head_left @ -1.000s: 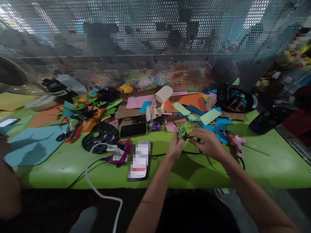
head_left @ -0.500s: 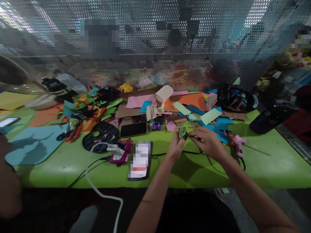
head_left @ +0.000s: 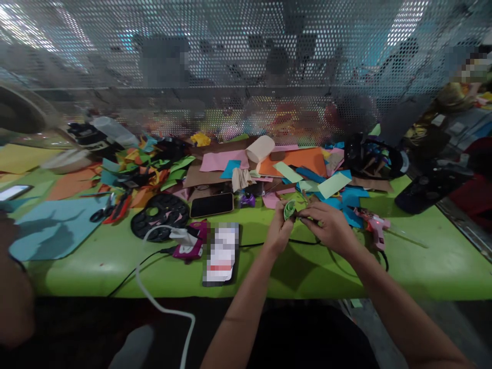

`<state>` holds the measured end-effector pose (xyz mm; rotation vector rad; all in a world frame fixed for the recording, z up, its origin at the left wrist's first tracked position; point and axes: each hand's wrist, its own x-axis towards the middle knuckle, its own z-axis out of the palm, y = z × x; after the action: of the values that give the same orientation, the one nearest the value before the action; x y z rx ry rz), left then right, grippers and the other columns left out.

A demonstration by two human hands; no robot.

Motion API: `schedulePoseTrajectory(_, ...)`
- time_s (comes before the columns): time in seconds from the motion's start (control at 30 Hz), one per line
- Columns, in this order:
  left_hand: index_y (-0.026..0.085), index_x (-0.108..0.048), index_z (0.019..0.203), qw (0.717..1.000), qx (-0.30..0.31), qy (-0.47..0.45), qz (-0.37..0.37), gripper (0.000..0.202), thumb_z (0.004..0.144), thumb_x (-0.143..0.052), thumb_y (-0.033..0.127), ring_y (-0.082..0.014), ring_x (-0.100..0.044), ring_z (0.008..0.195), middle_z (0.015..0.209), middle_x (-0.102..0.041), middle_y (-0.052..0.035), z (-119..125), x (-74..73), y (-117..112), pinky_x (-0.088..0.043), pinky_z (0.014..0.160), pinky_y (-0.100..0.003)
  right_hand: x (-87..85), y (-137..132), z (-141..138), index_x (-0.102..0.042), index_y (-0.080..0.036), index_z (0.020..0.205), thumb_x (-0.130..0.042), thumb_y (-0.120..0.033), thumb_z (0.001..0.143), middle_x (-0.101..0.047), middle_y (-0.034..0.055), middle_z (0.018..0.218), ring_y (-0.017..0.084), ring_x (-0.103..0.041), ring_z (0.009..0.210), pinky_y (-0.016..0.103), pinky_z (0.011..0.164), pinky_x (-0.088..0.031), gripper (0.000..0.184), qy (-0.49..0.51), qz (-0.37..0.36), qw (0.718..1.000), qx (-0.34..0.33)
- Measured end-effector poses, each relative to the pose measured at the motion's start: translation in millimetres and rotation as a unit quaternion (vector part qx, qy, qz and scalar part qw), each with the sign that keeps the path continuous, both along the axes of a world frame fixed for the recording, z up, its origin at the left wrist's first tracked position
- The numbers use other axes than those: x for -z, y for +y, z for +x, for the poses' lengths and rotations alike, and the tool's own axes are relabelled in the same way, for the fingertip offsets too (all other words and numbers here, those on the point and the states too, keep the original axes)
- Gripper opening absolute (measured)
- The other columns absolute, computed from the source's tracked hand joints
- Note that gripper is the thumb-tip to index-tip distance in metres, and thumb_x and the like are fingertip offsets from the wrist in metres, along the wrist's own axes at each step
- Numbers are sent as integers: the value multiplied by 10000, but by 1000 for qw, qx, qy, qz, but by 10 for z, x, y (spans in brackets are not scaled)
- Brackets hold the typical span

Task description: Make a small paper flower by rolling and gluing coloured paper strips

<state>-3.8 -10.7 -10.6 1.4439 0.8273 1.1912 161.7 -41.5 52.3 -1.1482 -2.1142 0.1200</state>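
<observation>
Both my hands meet above the green table, right of the middle. My left hand [head_left: 279,229] is closed around a coil of light green paper [head_left: 289,209], its spiral edge facing up. My right hand [head_left: 325,220] is closed beside it, fingertips pinched at the coil's right side; what lies between those fingertips is too small to make out. Cut strips of pale green paper [head_left: 334,183] and blue paper [head_left: 354,197] lie just beyond my hands. A pink hot glue gun [head_left: 377,228] with a red light rests to the right of my right hand.
A lit phone [head_left: 222,253], a purple power strip [head_left: 189,245], a black round tray [head_left: 159,218] and a dark phone [head_left: 211,205] lie to the left. Red-handled scissors [head_left: 117,207] rest farther left. A dark bottle [head_left: 430,189] lies tilted at right. Cords cross the table. Another person's arm [head_left: 15,287] shows at far left.
Almost nothing differs. My hands keep the same place and hold on the paper coil, which shows slightly more of its spiral face. The other person's arm at left has shifted slightly.
</observation>
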Motion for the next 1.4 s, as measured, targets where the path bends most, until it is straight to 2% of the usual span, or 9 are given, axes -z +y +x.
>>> schedulePoseTrajectory(0.33,242,-474,1135,1000,-4,3,6,226,916,-504,288,-144,-471,817,931,-513,0,-8,-15,0,-420,838,-280,-1,-8,-13,-728,-214,941,-599,-178,920,-738,67,907,219,-688,879,321,766,-532,136,11,-27,1000,1)
schedulePoseTrajectory(0.6,246,-504,1140,1000,-15,0,-18,248,905,-546,313,-150,-493,821,945,-542,-5,0,-38,-7,-432,837,-288,16,-13,-18,-729,-218,989,-591,-181,923,-740,78,945,233,-688,899,340,780,-548,157,-5,-12,1000,14)
schedulePoseTrajectory(0.83,247,-475,1167,1000,-11,10,13,256,912,-493,237,-153,-502,874,1006,-533,-18,-6,-3,12,-443,847,-281,21,-3,-33,-726,-214,989,-586,-168,914,-739,81,931,227,-691,879,335,763,-551,165,-13,-11,1000,10)
schedulePoseTrajectory(1.27,241,-472,1146,1000,-6,8,16,273,877,-518,233,-153,-493,867,994,-526,-16,-12,7,21,-428,876,-295,-10,8,-66,-695,-198,931,-607,-152,898,-731,82,915,245,-689,878,339,738,-531,105,-32,-13,999,12)
schedulePoseTrajectory(1.4,242,-470,1129,1000,-15,10,7,241,891,-501,244,-148,-484,831,936,-520,-4,-7,-26,5,-421,861,-293,-48,-7,-49,-687,-205,978,-604,-169,908,-733,71,955,236,-683,915,335,773,-528,114,16,-31,999,3)
